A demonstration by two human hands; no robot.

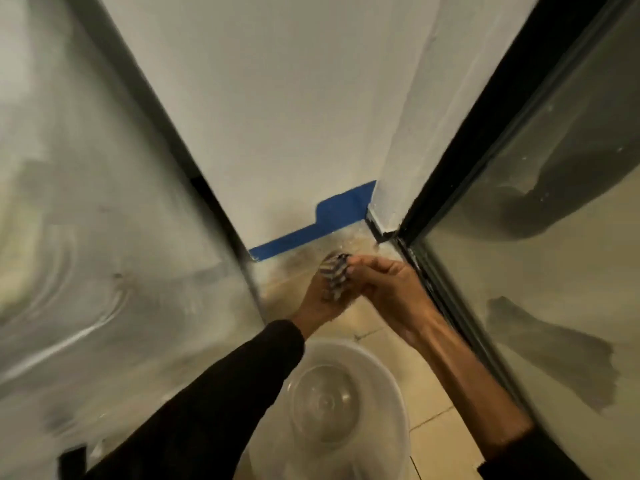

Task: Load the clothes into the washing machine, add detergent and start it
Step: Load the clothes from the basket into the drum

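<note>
A small striped blue-and-white cloth [333, 277] is bunched between both hands, low over the tiled floor near the wall corner. My left hand [320, 301], on a black-sleeved arm, grips it from below. My right hand [388, 289], with the forearm bare, pinches its top edge from the right. Directly below my arms stands a white plastic bucket [388, 386] that looks empty. The frame is blurred. No washing machine door or detergent is recognisable.
A grey metallic panel [114, 258] fills the left side, and a glossy dark-framed panel [540, 258] the right, leaving a narrow gap. A white wall [277, 109] with blue tape [329, 221] along its base closes the far end. Beige floor tiles [436, 403] lie beneath.
</note>
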